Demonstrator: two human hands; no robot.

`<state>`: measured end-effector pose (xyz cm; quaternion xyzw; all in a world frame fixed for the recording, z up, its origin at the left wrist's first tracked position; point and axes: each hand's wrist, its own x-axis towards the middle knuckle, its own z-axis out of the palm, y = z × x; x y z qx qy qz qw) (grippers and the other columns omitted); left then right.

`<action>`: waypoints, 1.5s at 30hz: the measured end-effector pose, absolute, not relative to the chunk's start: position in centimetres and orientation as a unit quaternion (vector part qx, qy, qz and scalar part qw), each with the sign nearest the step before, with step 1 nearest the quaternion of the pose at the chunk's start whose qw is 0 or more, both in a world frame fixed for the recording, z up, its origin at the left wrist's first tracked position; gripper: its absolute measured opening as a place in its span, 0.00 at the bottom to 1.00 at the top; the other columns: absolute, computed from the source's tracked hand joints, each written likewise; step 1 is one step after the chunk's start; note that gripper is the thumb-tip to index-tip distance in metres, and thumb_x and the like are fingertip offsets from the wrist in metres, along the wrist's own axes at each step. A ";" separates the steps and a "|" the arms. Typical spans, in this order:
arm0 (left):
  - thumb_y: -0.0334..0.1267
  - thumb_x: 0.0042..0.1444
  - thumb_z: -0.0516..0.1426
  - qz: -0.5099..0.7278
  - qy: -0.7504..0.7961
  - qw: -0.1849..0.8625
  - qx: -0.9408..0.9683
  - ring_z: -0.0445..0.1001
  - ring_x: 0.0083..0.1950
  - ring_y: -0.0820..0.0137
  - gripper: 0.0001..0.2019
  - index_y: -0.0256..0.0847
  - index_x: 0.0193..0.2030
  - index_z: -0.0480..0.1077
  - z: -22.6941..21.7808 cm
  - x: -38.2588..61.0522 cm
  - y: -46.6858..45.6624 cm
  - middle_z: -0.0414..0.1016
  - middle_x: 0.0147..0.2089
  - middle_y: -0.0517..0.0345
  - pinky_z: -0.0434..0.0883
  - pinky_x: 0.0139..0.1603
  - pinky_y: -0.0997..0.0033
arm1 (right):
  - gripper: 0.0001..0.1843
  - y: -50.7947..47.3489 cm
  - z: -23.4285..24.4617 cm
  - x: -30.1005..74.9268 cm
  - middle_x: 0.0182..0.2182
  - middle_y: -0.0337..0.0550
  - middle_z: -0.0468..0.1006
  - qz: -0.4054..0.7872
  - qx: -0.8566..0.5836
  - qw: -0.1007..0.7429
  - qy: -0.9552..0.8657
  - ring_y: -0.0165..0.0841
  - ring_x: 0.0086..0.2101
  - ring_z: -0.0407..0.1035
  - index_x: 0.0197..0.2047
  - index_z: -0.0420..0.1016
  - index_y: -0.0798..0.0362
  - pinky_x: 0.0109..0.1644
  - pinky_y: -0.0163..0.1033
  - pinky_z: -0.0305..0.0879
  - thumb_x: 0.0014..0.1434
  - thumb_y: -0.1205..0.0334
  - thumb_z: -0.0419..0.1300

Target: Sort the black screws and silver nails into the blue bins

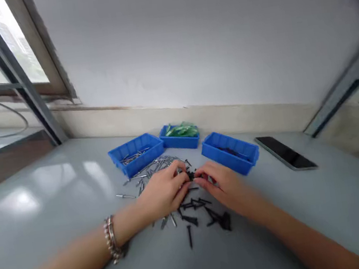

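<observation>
Here, from the head camera, I see both hands meeting over a scattered heap of fasteners on the pale grey tabletop point(41, 188). My left hand point(163, 191), a beaded bracelet point(111, 240) on its wrist, has its fingertips pinched together on a small black screw point(190, 176). My right hand point(222, 186) comes in from the other side, its fingertips closed on the same small black piece, so the two hands touch there. Whether each holds a separate screw, I cannot tell; the spot is blurred.

Below the hands lie loose black screws point(196, 211), and to the left and behind them a spread of silvery metal nails point(152, 166). Behind the heap stand three blue plastic bins: the left bin point(136, 154) holds silvery nails, the middle bin point(179, 140) holds green plastic pieces point(182, 129), and the right bin point(230, 152) has dark items inside. A black smartphone point(284, 152) lies flat to the right, well apart from the bins.
</observation>
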<state>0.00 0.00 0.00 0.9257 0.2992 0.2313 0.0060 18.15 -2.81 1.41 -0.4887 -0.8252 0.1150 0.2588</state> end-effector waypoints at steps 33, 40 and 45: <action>0.41 0.55 0.46 0.253 0.364 -0.007 0.896 0.66 0.40 0.68 0.11 0.38 0.41 0.61 0.3 -0.1 -0.5 0.61 0.44 0.52 0.68 0.40 0.65 | 0.11 -1.6 2.9 21.7 0.32 0.43 0.71 -0.115 -0.583 0.287 -0.751 0.33 0.35 0.64 0.36 0.70 0.52 0.36 0.36 0.58 0.56 0.62 0.47; 0.39 0.56 0.45 0.250 0.359 -0.009 0.899 0.66 0.39 0.69 0.09 0.38 0.40 0.61 0.2 -0.2 -0.4 0.60 0.44 0.51 0.68 0.40 0.65 | 0.12 -1.5 3.3 23.0 0.29 0.44 0.71 -0.219 -0.684 0.201 -0.667 0.35 0.33 0.64 0.34 0.71 0.53 0.30 0.36 0.55 0.54 0.62 0.47; 0.38 0.56 0.44 0.250 0.357 -0.010 0.900 0.66 0.37 0.70 0.09 0.38 0.39 0.61 0.1 -0.1 -0.4 0.61 0.44 0.51 0.68 0.37 0.66 | 0.12 -1.5 3.0 23.7 0.27 0.47 0.70 -0.231 -0.739 0.124 -0.620 0.35 0.29 0.64 0.32 0.71 0.54 0.25 0.36 0.52 0.54 0.63 0.47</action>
